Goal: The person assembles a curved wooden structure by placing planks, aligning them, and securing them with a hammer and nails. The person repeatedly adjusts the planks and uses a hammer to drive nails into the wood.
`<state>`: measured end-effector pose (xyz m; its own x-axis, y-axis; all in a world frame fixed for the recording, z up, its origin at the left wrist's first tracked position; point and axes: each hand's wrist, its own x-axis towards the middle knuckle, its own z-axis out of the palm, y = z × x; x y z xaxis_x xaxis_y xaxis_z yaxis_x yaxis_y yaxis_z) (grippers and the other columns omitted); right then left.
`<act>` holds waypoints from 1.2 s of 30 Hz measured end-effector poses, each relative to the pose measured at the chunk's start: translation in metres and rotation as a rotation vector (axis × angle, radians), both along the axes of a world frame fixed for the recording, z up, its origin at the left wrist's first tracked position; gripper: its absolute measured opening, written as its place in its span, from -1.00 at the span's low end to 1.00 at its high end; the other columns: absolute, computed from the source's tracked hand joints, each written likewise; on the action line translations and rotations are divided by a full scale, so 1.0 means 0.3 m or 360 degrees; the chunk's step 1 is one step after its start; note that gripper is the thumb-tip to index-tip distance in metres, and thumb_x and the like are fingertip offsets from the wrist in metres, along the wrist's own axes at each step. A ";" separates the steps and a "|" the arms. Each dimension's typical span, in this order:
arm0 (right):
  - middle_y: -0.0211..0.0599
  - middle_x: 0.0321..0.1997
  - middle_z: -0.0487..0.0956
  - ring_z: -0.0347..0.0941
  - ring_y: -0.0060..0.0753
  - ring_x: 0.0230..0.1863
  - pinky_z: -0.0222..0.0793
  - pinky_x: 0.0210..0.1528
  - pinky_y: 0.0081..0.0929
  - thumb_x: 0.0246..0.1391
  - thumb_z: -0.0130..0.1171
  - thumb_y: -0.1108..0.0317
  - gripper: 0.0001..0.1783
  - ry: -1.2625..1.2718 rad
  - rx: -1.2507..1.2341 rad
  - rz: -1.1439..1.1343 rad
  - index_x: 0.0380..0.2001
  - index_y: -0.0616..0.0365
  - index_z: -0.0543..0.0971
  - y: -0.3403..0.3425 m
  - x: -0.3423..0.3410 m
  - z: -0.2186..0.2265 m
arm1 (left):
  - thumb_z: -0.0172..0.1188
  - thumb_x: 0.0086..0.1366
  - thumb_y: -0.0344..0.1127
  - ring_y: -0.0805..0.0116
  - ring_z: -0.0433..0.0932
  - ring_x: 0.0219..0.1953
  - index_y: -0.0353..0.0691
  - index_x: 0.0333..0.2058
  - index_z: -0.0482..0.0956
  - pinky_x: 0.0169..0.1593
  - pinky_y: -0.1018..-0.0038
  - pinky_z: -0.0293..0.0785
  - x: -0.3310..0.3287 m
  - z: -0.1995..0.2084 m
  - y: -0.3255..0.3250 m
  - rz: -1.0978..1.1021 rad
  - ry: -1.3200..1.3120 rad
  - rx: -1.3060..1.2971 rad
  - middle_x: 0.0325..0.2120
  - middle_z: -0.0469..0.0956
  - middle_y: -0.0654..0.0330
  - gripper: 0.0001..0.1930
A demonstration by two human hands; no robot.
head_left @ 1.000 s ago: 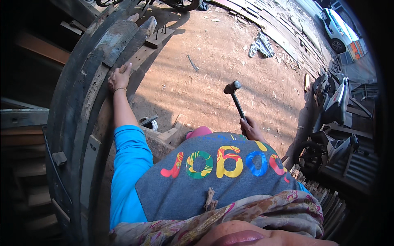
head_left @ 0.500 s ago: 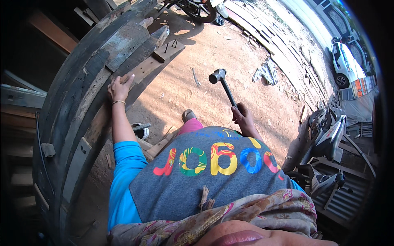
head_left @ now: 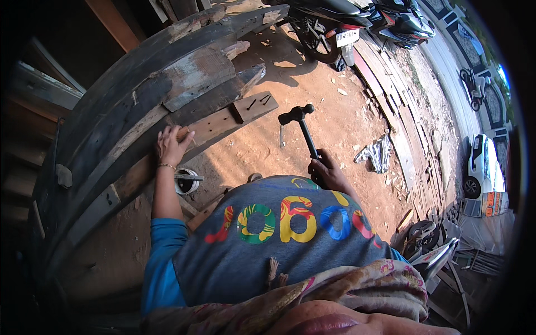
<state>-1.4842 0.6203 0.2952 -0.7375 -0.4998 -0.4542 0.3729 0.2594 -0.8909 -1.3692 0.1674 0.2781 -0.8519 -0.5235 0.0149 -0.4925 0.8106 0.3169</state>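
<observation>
My right hand [head_left: 328,172] is closed round the dark handle of a ball-peen hammer [head_left: 305,134], its head raised over the sunlit ground. To the left, my left hand [head_left: 172,147] rests at a long wooden plank [head_left: 209,127], with a small brown piece of wood [head_left: 183,133] between thumb and fingers. At the plank's far end a short wooden block [head_left: 254,105] lies on top, and several dark nails stick up from it. The hammer head is to the right of this block, apart from it.
Weathered boards [head_left: 192,78] are stacked beyond the plank. A white bucket [head_left: 187,181] stands near my left forearm. Motorcycles [head_left: 326,25] are parked at the far side. More planks [head_left: 399,120] and a crumpled plastic sheet [head_left: 375,154] lie on the dirt at the right.
The view has turned, so the boards and ground appear lower and farther right. The hammer head has turned and come nearer the nailed block. My left hand stays at the plank.
</observation>
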 end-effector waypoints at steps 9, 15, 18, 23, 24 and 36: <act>-0.36 -0.47 0.40 0.24 -0.54 -0.57 0.27 -0.48 -0.50 0.23 -0.05 0.45 -0.40 0.0635 0.0228 0.0473 0.33 -0.11 0.20 -0.164 -0.279 0.104 | -0.11 0.21 0.38 0.00 0.19 0.25 0.02 0.09 0.46 0.30 -0.08 -0.07 -0.077 -0.050 0.070 0.0769 -0.0222 -0.0179 0.19 0.29 0.06 -0.32; 0.06 -0.02 0.52 0.50 -0.10 -0.40 0.43 -0.30 -0.30 0.16 -0.02 0.52 -0.39 0.1033 -0.0123 0.0684 0.30 0.02 0.23 -0.226 -0.471 0.095 | 0.05 0.12 0.38 0.02 0.32 0.14 -0.04 -0.06 0.56 0.26 0.08 0.10 -0.082 -0.114 0.053 0.0939 0.0215 -0.0354 0.01 0.46 0.08 -0.35; 0.14 0.04 0.48 0.53 0.12 -0.32 0.44 -0.29 -0.19 0.14 0.00 0.52 -0.39 0.1184 -0.0150 0.0765 0.29 0.03 0.24 -0.218 -0.496 0.096 | 0.11 0.10 0.33 0.04 0.36 0.08 -0.02 -0.06 0.56 0.20 0.16 0.20 -0.098 -0.075 0.065 0.0869 0.0047 -0.0351 -0.03 0.50 0.11 -0.38; 0.12 0.05 0.48 0.52 0.18 -0.19 0.46 -0.22 -0.17 0.16 0.01 0.48 -0.39 0.1213 0.0111 0.1080 0.30 -0.05 0.23 -0.210 -0.537 -0.019 | 0.14 0.11 0.28 0.12 0.39 0.05 0.00 -0.18 0.63 0.13 0.25 0.29 -0.090 -0.069 0.061 0.0884 -0.0033 -0.0289 -0.11 0.54 0.22 -0.48; 0.12 0.06 0.48 0.52 0.17 -0.17 0.46 -0.20 -0.17 0.17 0.01 0.48 -0.38 0.1121 0.0035 0.1075 0.30 -0.06 0.22 -0.213 -0.556 -0.029 | 0.14 0.11 0.28 0.12 0.40 0.04 0.00 -0.19 0.63 0.13 0.25 0.29 -0.091 -0.067 0.063 0.0896 -0.0051 -0.0282 -0.11 0.54 0.22 -0.48; 0.15 -0.36 0.55 0.52 0.14 -0.40 0.42 -0.34 -0.12 0.08 0.07 0.55 -0.23 0.1420 -0.0059 0.0889 0.34 -0.21 0.16 -0.217 -0.545 -0.020 | 0.10 0.13 0.30 0.12 0.43 -0.02 0.01 -0.28 0.65 0.09 0.28 0.30 -0.104 -0.057 0.061 0.0881 -0.0082 -0.0271 -0.21 0.57 0.21 -0.51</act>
